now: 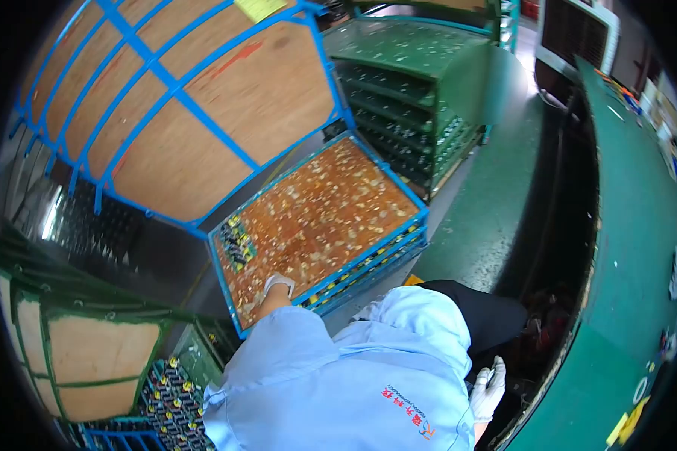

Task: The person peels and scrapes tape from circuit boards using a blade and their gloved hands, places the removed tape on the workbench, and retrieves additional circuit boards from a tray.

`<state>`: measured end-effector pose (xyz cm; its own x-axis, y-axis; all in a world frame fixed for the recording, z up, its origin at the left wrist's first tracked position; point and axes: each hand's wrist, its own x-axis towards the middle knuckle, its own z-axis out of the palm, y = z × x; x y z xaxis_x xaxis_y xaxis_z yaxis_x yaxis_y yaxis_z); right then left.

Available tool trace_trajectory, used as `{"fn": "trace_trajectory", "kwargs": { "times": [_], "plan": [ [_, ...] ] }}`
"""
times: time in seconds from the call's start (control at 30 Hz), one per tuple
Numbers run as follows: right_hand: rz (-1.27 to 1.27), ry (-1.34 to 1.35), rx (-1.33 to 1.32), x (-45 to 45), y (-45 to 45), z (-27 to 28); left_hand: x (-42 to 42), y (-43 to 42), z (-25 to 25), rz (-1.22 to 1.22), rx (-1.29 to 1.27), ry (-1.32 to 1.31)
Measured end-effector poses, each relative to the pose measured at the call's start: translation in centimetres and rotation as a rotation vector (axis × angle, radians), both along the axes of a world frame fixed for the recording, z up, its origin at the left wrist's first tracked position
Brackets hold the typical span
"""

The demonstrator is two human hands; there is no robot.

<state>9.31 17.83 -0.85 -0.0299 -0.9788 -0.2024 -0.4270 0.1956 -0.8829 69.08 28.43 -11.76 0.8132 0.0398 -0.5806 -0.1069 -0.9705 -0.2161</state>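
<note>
My left hand (279,283), in a white glove, is over the near edge of a brown speckled board (316,203) in a blue frame; its fingers are mostly hidden. Just beyond it, a cluster of small black, green and yellow parts (237,243) lies at the board's left side. Low on the right, beside my blue jacket, my right hand (488,391) in a white glove hangs with its fingers partly spread and nothing in them.
A blue-framed wooden panel (218,98) stands behind the board. Green shelving (399,98) is at the back. Along the right runs a long green bench (632,225). More small parts (174,398) lie at the lower left, near a green-framed panel (101,349).
</note>
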Motion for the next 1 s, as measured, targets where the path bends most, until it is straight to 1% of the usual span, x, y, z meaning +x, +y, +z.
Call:
{"fn": "trace_trajectory", "kwargs": {
  "times": [0.03, 0.07, 0.1, 0.17, 0.2, 0.23, 0.27, 0.3, 0.33, 0.37, 0.5, 0.53, 0.57, 0.63, 0.67, 0.7, 0.73, 0.8, 0.83, 0.87, 0.9, 1.0],
  "plan": [
    [-0.003, 0.006, 0.026, 1.0, -0.9, 1.0, 1.4, 1.7, -0.3, 0.054, 0.060, 0.071],
    [-0.008, -0.038, -0.118, 1.1, -1.5, -1.1, 2.7, 2.8, -0.7, 0.101, 0.114, 0.143],
    [-0.017, -0.022, -0.089, 2.3, -2.3, 0.5, 3.2, 3.4, -0.5, 0.158, 0.085, 0.063],
    [-0.047, 0.000, -0.111, 3.8, -3.5, 1.1, 2.8, 4.4, 2.5, 0.258, 0.037, -0.091],
    [-0.028, 0.036, -0.098, 4.6, -4.0, 1.5, 2.5, 3.7, 5.7, 0.280, 0.078, -0.053],
    [-0.009, 0.072, -0.086, 5.4, -4.4, 2.0, 5.4, 5.5, 3.7, 0.403, -0.024, -0.198],
    [0.010, 0.108, -0.074, 6.2, -4.9, 2.4, 7.8, 7.1, 1.9, 0.429, -0.096, -0.284],
    [0.020, 0.135, -0.088, 6.7, -5.3, 2.0, 8.9, 7.0, 3.1, 0.449, -0.166, -0.370],
    [0.085, 0.189, -0.095, 7.1, -5.9, 1.9, 10.9, 7.4, 2.7, 0.458, -0.203, -0.424],
    [0.097, 0.243, -0.101, 7.6, -6.1, 1.8, 13.4, 8.0, 2.2, 0.460, -0.240, -0.478],
    [0.095, 0.320, -0.138, 10.1, -6.9, 1.7, 22.3, 9.5, -1.2, 0.599, -0.363, -0.422],
    [0.083, 0.338, -0.087, 11.0, -7.1, 2.2, 22.3, 8.2, -0.7, 0.630, -0.367, -0.399],
    [0.077, 0.393, -0.100, 11.8, -7.2, 2.8, 23.3, 7.7, -1.6, 0.595, -0.374, -0.374],
    [0.104, 0.466, -0.121, 14.3, -7.4, 4.6, 26.1, 7.3, -4.5, 0.392, -0.410, -0.317],
    [0.042, 0.498, -0.043, 16.7, -7.9, 6.5, 27.1, 5.3, -7.0, 0.276, -0.424, -0.234],
    [-0.104, 0.359, 0.085, 19.0, -8.3, 7.9, 28.2, 3.6, -8.6, 0.159, -0.458, -0.180],
    [-0.073, 0.520, 0.099, 20.4, -8.8, 9.8, 28.9, 1.8, -10.3, 0.052, -0.494, -0.125],
    [0.057, 0.712, 0.033, 18.3, -8.9, 9.5, 30.0, -2.9, -13.6, -0.111, -0.550, -0.074],
    [0.094, 0.707, -0.018, 17.1, -8.8, 8.8, 29.1, -6.2, -14.9, -0.172, -0.561, -0.076],
    [0.106, 0.782, -0.157, 16.2, -8.8, 7.3, 28.0, -8.5, -15.6, -0.214, -0.546, -0.098],
    [0.090, 0.624, -0.044, 17.5, -9.3, 7.8, 27.5, -11.1, -16.5, -0.248, -0.530, -0.114],
    [0.003, 0.636, -0.083, 16.8, -8.6, 5.7, 24.5, -14.7, -16.1, -0.319, -0.480, -0.193]
  ]
}}
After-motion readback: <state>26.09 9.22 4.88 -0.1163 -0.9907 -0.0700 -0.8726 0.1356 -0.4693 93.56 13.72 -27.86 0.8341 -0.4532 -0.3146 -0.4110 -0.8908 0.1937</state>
